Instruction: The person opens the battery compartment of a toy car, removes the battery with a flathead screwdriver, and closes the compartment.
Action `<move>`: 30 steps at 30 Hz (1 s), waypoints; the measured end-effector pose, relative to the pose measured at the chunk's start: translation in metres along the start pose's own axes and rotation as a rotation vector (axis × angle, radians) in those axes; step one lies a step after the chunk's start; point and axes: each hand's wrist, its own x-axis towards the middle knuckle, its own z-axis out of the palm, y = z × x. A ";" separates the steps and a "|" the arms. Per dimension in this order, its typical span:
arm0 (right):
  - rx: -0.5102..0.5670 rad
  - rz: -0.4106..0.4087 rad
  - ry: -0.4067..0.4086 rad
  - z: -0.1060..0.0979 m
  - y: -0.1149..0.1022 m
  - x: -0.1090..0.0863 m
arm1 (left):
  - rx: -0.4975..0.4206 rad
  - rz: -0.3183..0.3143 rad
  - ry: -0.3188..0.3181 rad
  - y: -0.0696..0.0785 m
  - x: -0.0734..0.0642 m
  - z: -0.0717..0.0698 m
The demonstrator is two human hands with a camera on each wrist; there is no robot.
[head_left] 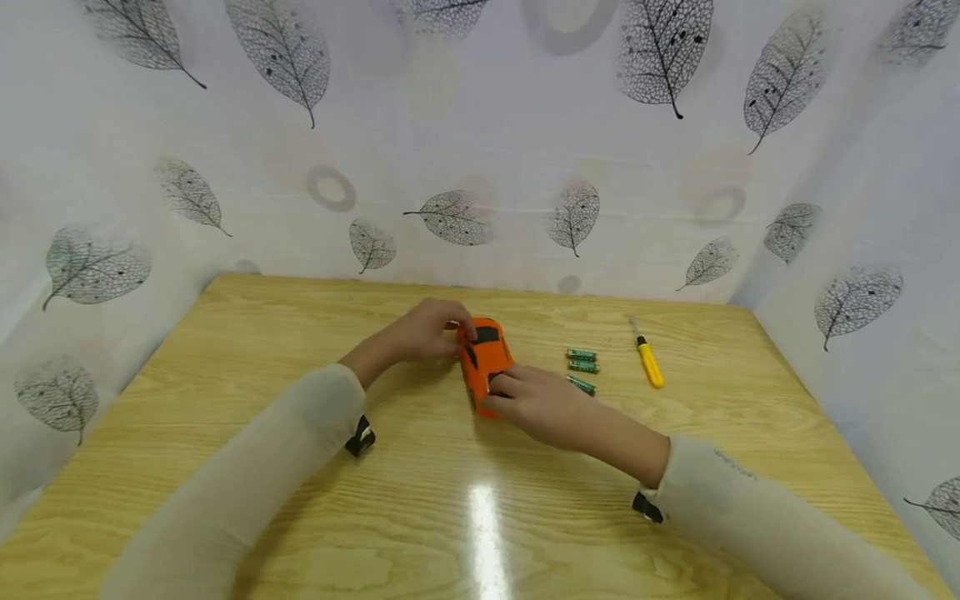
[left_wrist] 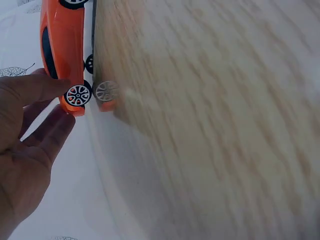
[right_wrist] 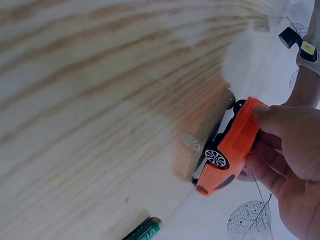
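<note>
An orange toy car (head_left: 489, 358) with dark windows is held between both hands near the middle of the wooden table. At its far end, my left hand (head_left: 432, 331) grips it with thumb and fingers. My right hand (head_left: 546, 407) holds the near end, fingers over the top. The left wrist view shows a silver-spoked wheel (left_wrist: 78, 95) right by the left fingertips, close over the tabletop. In the right wrist view the right thumb (right_wrist: 274, 119) lies along the car's end, with the other fingers on its opposite side. The car's underside is hidden.
Several green batteries (head_left: 582, 367) lie to the right of the car, just beyond the right hand. Farther right is a screwdriver (head_left: 649, 363) with a yellow handle. Leaf-patterned white cloth (head_left: 480, 150) encloses the table (head_left: 300, 321) at the back and sides.
</note>
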 end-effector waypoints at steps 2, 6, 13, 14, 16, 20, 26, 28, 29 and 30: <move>-0.007 0.010 -0.012 0.000 -0.002 0.001 | -0.020 0.017 -0.001 0.001 0.004 0.003; -0.026 0.018 -0.032 0.000 -0.006 0.004 | -0.055 0.018 -0.011 0.002 0.011 0.008; -0.045 0.019 -0.029 -0.002 -0.011 0.011 | -0.088 -0.001 -0.017 0.003 0.015 0.012; -0.046 0.019 -0.026 -0.003 -0.011 0.011 | -0.087 -0.005 -0.016 0.003 0.015 0.012; -0.049 0.015 -0.018 -0.004 -0.011 0.012 | -0.085 -0.015 -0.015 0.003 0.015 0.012; -0.045 0.011 -0.014 -0.005 -0.011 0.012 | -0.074 -0.041 -0.018 0.003 0.013 0.013; -0.026 0.013 -0.031 -0.007 -0.010 0.010 | -0.068 -0.063 -0.022 0.002 0.012 0.012; -0.022 0.016 -0.043 -0.008 -0.009 0.010 | -0.061 -0.059 -0.021 0.001 0.012 0.012; -0.018 0.019 -0.051 -0.008 -0.009 0.010 | -0.055 -0.055 -0.022 0.002 0.012 0.012; -0.013 0.022 -0.059 -0.009 -0.008 0.010 | -0.047 -0.050 -0.022 0.002 0.013 0.012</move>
